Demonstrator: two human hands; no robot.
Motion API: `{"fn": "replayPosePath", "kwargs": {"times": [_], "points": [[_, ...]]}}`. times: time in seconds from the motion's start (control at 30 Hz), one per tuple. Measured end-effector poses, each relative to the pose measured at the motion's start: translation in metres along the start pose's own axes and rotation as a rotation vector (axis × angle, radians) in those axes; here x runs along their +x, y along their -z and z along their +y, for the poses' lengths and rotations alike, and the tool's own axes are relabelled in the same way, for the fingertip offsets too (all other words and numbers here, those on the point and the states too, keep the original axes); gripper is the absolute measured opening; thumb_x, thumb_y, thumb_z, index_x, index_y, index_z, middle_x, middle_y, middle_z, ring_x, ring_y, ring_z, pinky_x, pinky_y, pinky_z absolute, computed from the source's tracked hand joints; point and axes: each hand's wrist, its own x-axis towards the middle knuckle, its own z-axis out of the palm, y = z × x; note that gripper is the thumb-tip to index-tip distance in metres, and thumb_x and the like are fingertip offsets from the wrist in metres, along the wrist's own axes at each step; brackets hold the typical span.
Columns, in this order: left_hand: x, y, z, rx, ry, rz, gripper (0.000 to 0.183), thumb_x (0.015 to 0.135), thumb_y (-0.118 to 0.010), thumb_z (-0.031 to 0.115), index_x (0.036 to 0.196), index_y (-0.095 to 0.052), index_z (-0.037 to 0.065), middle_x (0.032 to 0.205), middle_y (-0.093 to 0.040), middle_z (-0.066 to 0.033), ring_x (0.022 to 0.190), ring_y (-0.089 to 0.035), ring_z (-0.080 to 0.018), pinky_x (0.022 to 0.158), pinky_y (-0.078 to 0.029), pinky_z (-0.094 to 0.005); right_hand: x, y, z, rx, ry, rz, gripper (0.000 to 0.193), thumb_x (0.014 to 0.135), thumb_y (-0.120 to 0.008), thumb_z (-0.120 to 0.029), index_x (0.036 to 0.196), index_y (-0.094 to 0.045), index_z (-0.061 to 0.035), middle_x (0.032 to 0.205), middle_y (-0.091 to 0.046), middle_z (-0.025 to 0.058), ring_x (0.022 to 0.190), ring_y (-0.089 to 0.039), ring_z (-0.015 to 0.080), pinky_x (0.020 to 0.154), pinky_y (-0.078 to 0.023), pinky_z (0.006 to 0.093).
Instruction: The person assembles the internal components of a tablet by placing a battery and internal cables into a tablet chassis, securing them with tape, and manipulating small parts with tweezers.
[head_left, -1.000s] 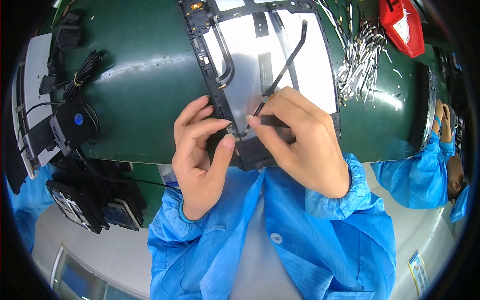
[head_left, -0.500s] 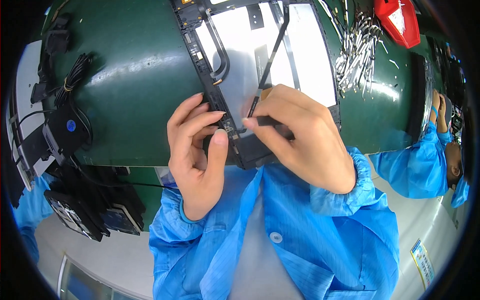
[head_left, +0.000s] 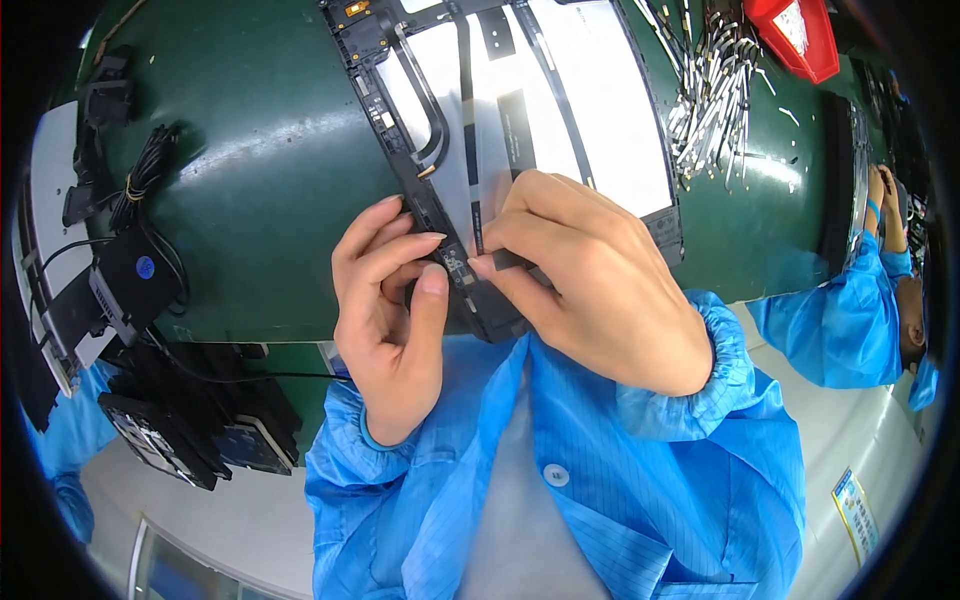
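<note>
An opened tablet housing (head_left: 655,235) with a black frame and a large white inner face lies on the green table before me. My right hand (head_left: 600,270) is closed in a pinch over its lower part. Between the thumb and fingertips is the lower end of a long black flat flex cable (head_left: 467,110), which runs up along the white face. Beside the frame's left edge is my left hand (head_left: 390,310), its fingers curved and apart, the tips at the edge near small connectors (head_left: 456,265). Another dark curved flex cable (head_left: 436,120) lies along the left side. My right palm hides the lower middle.
A heap of loose flex cables (head_left: 712,110) and a red bin (head_left: 797,40) are at the back right. On the left are a coiled black cable (head_left: 145,180) and a black device (head_left: 140,275). Dark panels (head_left: 165,440) stand below the table edge. A co-worker's blue sleeve (head_left: 825,325) shows far right.
The long flex cable has swung left, from slanting across the white face to lying nearly straight along it. My right fingertips have shifted slightly left and down; my left hand has barely moved.
</note>
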Motion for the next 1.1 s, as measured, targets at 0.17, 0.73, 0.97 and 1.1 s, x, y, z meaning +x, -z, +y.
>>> {"fn": "replayPosePath", "kwargs": {"times": [0.17, 0.73, 0.97, 1.1], "points": [[-0.001, 0.0, 0.0, 0.019, -0.036, 0.008, 0.019, 0.087, -0.055, -0.001, 0.105, -0.058, 0.0, 0.13, -0.037, -0.013, 0.116, -0.045, -0.0196, 0.088, -0.045, -0.0269, -0.001, -0.002, -0.004, 0.002, -0.008, 0.024, 0.012, 0.07, -0.066, -0.001, 0.08, -0.061, 0.0011, 0.079, -0.053, 0.0108, 0.07, -0.055, 0.0295, 0.062, -0.045, 0.0361], [0.008, 0.009, 0.006, -0.032, -0.018, -0.083, 0.023, 0.078, -0.062, -0.01, 0.098, -0.06, -0.002, 0.128, -0.036, -0.0133, 0.115, -0.046, -0.0201, 0.09, -0.045, -0.0288, -0.001, 0.001, -0.001, 0.013, 0.011, 0.009, 0.013, 0.07, -0.065, 0.001, 0.082, -0.061, 0.0012, 0.078, -0.053, 0.0115, 0.069, -0.055, 0.0302, 0.061, -0.045, 0.0357], [0.007, 0.008, 0.004, -0.056, 0.015, -0.031, 0.031, 0.082, -0.059, -0.005, 0.113, -0.052, -0.001, 0.126, -0.042, -0.0114, 0.113, -0.048, -0.0166, 0.09, -0.043, -0.0257, -0.001, 0.001, -0.005, 0.179, 0.008, 0.043, 0.008, 0.078, -0.062, -0.004, 0.084, -0.059, -0.0005, 0.076, -0.054, 0.0138, 0.071, -0.056, 0.0337, 0.062, -0.046, 0.0399], [-0.013, 0.022, 0.003, -0.068, 0.062, -0.038, 0.027, 0.088, -0.052, 0.0, 0.115, -0.051, -0.002, 0.121, -0.045, -0.0134, 0.109, -0.05, -0.0166, 0.091, -0.041, -0.0262, -0.005, -0.006, -0.008, 0.201, 0.048, -0.046, 0.015, 0.076, -0.067, -0.009, 0.086, -0.058, -0.0024, 0.078, -0.054, 0.0129, 0.065, -0.057, 0.0341, 0.056, -0.047, 0.0396]]}}
